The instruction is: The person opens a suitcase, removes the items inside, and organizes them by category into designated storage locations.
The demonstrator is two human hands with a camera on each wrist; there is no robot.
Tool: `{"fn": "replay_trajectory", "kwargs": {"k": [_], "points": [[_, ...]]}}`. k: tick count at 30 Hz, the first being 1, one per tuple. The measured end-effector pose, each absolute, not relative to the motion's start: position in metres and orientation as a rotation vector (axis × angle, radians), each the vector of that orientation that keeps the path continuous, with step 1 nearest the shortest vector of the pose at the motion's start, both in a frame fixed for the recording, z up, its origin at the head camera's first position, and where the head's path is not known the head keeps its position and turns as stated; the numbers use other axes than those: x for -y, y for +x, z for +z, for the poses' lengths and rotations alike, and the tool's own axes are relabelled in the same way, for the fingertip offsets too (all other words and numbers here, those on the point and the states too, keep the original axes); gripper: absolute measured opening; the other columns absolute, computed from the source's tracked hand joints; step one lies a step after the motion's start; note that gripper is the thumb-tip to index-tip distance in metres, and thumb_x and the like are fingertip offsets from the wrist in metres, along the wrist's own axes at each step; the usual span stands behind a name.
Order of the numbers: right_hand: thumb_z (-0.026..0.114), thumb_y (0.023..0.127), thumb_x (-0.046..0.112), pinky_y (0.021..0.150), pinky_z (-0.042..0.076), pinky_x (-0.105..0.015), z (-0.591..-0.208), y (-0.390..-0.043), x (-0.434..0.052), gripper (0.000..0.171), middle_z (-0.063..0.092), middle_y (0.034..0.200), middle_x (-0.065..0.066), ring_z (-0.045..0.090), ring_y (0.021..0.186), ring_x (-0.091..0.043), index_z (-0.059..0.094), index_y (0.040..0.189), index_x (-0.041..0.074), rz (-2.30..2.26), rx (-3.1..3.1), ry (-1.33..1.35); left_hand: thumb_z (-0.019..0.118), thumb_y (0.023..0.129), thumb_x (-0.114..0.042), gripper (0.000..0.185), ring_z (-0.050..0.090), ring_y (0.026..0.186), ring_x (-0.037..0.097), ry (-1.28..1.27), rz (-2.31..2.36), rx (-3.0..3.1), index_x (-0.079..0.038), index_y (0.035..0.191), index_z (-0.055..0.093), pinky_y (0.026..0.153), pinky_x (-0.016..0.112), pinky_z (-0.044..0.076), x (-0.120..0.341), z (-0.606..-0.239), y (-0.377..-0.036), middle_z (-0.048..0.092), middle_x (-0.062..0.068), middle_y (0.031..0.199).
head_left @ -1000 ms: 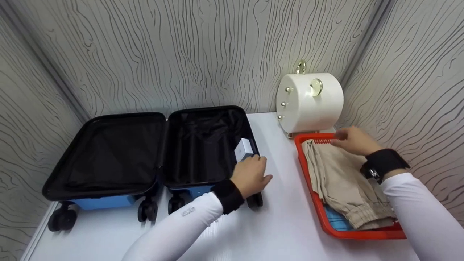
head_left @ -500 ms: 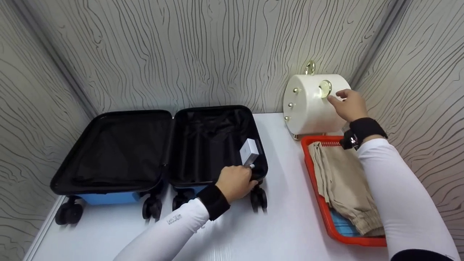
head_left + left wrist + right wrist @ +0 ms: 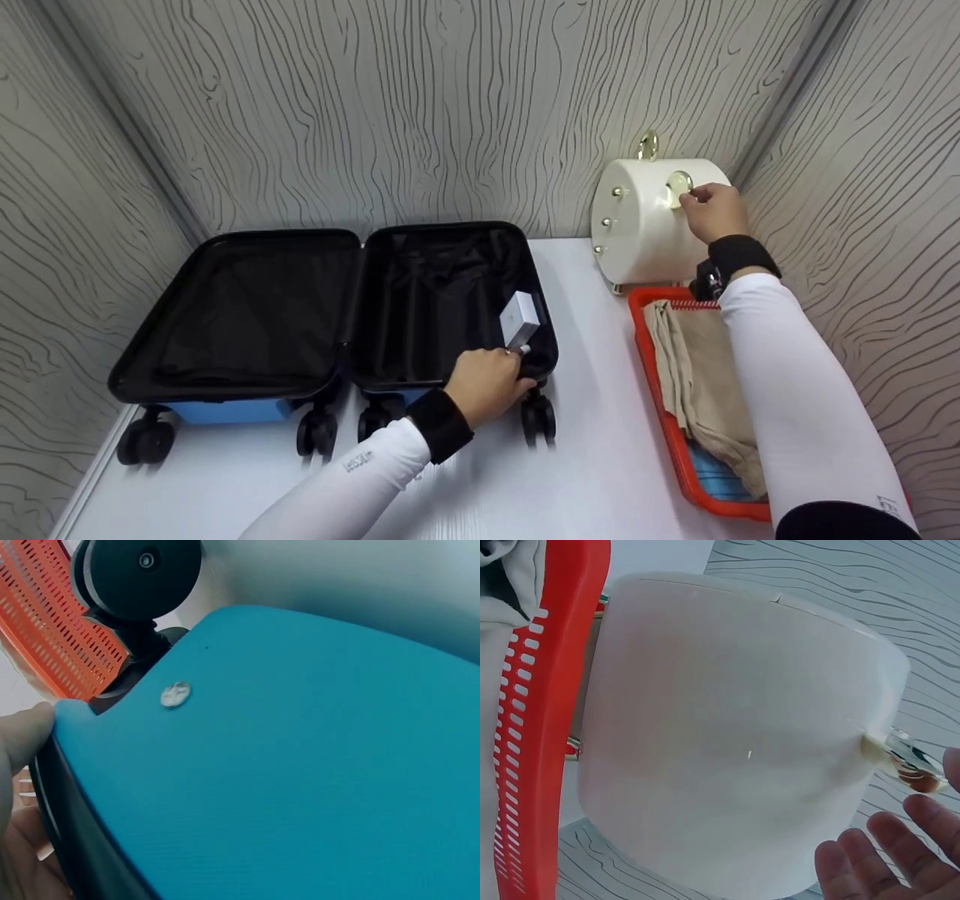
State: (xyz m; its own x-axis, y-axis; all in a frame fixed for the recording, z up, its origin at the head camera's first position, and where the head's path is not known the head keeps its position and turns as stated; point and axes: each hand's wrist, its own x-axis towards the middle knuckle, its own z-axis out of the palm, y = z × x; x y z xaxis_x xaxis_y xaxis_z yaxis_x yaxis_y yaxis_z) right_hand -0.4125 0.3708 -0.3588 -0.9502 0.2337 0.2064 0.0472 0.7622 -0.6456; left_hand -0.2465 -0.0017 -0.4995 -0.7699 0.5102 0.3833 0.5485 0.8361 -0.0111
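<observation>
A: What does the left hand (image 3: 487,379) have?

B: It grips the black rim (image 3: 71,810) of the open blue suitcase (image 3: 232,322) at a near corner, thumb on the outer side, fingers inside. A small white bit (image 3: 524,349) shows by the fingers; I can't tell what it is.

A: Is there anything in the suitcase?

B: A small white box (image 3: 520,319). It sits at a slant in the half nearer the basket, close to the side wall and just beyond the left hand's fingers.

A: And the right hand (image 3: 720,214)?

B: Up at the gold ring fitting (image 3: 680,186) on the white drum-shaped case (image 3: 664,247). Thumb and forefinger are narrowly apart right at it. Whether they pinch it, I cannot tell. In the right wrist view the other fingers are loosely bent beside the case.

A: Where does that case stand?

B: On the white table (image 3: 495,487), against the back wall (image 3: 450,112), raised on small metal feet, with three gold knobs (image 3: 607,222) on its flat end.

A: So the basket is in front of it?

B: Yes, the red plastic basket (image 3: 660,420), partly under the right white sleeve (image 3: 810,397). Folded beige trousers (image 3: 694,360) lie in it over blue cloth (image 3: 716,472).
</observation>
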Motion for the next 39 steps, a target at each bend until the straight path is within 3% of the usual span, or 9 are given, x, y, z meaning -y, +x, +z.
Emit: {"fn": "replay_trajectory", "kwargs": {"k": [13, 24, 32, 39], "points": [[0.049, 0.112, 0.027, 0.108, 0.047, -0.058, -0.365, -0.413, -0.378, 0.052, 0.064, 0.137, -0.039, 0.061, 0.125, -0.05, 0.063, 0.137, -0.017, 0.951, 2.693, -0.277, 0.079, 0.096, -0.053, 0.041, 0.075, 0.068, 0.023, -0.826, -0.124, 2.637, -0.013, 0.092, 0.078, 0.055, 0.04, 0.058, 0.002, -0.501, -0.241, 0.078, 0.003, 0.081], [0.049, 0.11, 0.022, 0.084, 0.044, -0.035, -0.369, -0.406, -0.377, 0.044, 0.072, 0.126, -0.035, 0.066, 0.108, -0.044, 0.073, 0.125, -0.012, 0.903, 2.646, -0.252, 0.079, 0.097, -0.053, 0.042, 0.074, 0.067, 0.023, -0.857, -0.119, 2.63, -0.012, 0.09, 0.078, 0.056, 0.04, 0.058, 0.009, -0.501, -0.239, 0.078, 0.003, 0.08], [0.049, 0.111, 0.026, 0.091, 0.046, -0.042, -0.37, -0.403, -0.363, 0.047, 0.071, 0.129, -0.034, 0.065, 0.116, -0.044, 0.07, 0.133, -0.009, 0.938, 2.691, -0.195, 0.079, 0.096, -0.051, 0.041, 0.074, 0.067, 0.024, -0.862, -0.132, 2.612, -0.011, 0.089, 0.077, 0.056, 0.041, 0.058, 0.019, -0.499, -0.238, 0.078, 0.004, 0.08], [0.05, 0.109, 0.02, 0.094, 0.049, -0.048, -0.372, -0.4, -0.352, 0.04, 0.068, 0.134, -0.036, 0.066, 0.12, -0.048, 0.071, 0.121, -0.012, 0.963, 2.677, -0.075, 0.08, 0.095, -0.051, 0.042, 0.073, 0.066, 0.025, -0.849, -0.153, 2.626, -0.01, 0.09, 0.077, 0.056, 0.041, 0.057, 0.032, -0.497, -0.238, 0.077, 0.005, 0.078]]}}
